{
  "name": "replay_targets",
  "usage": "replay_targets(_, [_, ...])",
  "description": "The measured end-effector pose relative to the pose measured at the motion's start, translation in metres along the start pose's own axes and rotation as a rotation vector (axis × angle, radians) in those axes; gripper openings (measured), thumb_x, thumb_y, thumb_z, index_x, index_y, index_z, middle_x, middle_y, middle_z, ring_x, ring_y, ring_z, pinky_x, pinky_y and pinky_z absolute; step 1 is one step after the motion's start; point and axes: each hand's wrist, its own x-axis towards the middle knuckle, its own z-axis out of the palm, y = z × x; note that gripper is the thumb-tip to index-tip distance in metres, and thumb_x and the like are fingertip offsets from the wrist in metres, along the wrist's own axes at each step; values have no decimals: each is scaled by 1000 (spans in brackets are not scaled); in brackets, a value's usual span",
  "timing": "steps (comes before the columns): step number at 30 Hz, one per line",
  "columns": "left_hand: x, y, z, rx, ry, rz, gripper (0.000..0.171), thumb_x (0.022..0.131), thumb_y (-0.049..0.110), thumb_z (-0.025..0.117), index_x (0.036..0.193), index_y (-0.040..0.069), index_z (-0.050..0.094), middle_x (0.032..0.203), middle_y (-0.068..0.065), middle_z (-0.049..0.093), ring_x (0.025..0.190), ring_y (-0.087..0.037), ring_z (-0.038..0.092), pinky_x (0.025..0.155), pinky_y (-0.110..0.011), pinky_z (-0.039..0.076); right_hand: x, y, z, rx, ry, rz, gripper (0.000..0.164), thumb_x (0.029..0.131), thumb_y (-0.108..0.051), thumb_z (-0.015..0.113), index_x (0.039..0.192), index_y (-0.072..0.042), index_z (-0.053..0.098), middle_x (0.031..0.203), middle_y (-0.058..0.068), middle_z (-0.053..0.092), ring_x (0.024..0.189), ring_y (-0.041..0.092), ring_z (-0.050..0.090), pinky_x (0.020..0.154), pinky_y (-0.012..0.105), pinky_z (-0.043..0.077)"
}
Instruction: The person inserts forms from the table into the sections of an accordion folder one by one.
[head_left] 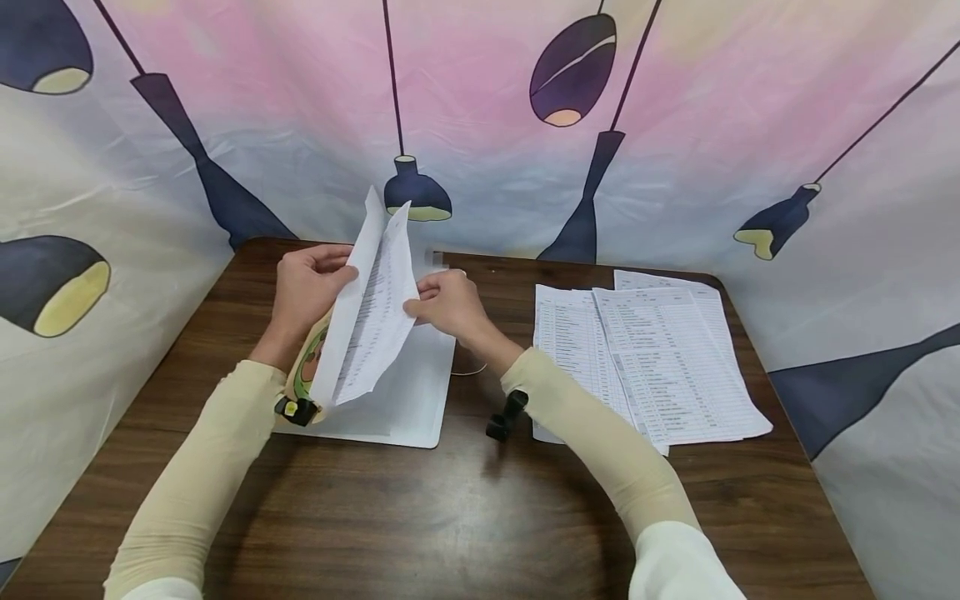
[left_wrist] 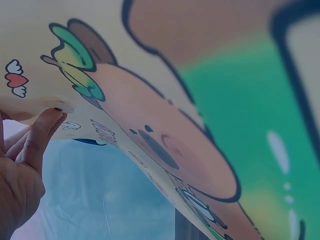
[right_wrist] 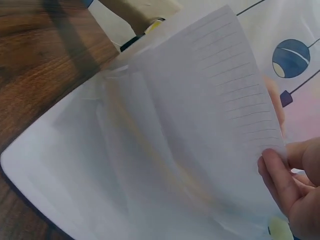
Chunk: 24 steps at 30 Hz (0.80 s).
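Note:
A folder with a cartoon cover (head_left: 309, 367) stands partly raised at the left of the table, its white back part (head_left: 420, 408) lying flat. My left hand (head_left: 306, 285) pinches the cover's upper edge; the left wrist view shows the cover's cartoon animal (left_wrist: 145, 125) filling most of the picture. Between my hands rises a printed sheet (head_left: 382, 317) with rows of small text. My right hand (head_left: 452, 304) pinches its right edge between thumb and fingers. In the right wrist view the sheet (right_wrist: 220, 85) slopes above clear plastic (right_wrist: 120, 165) over the white back part.
Several overlapping printed sheets (head_left: 667, 358) lie on the right side of the brown wooden table (head_left: 450, 517). A thin white cord (head_left: 471, 372) shows beside the folder. Behind the table hangs a cloth (head_left: 480, 100) printed with lamps.

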Motion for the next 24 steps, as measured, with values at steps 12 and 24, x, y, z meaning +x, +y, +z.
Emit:
replay_targets(12, [-2,0,1,-6,-9,5,30,89,5,69,118,0,76,107,-25,74,77,6,69,68,-14,53,9,-1,10,-19,-42,-4,19,90,-3,75,107,5,75,88,11,77,70,16,75,70,26,59])
replay_targets(24, [-3,-1,1,23,-4,40,28,90,6,71,117,1,76,105,-24,75,77,8,67,68,-12,52,13,3,30,-172,-3,-29,23,90,-9,77,109,3,74,89,9,76,65,11,73,63,22,55])
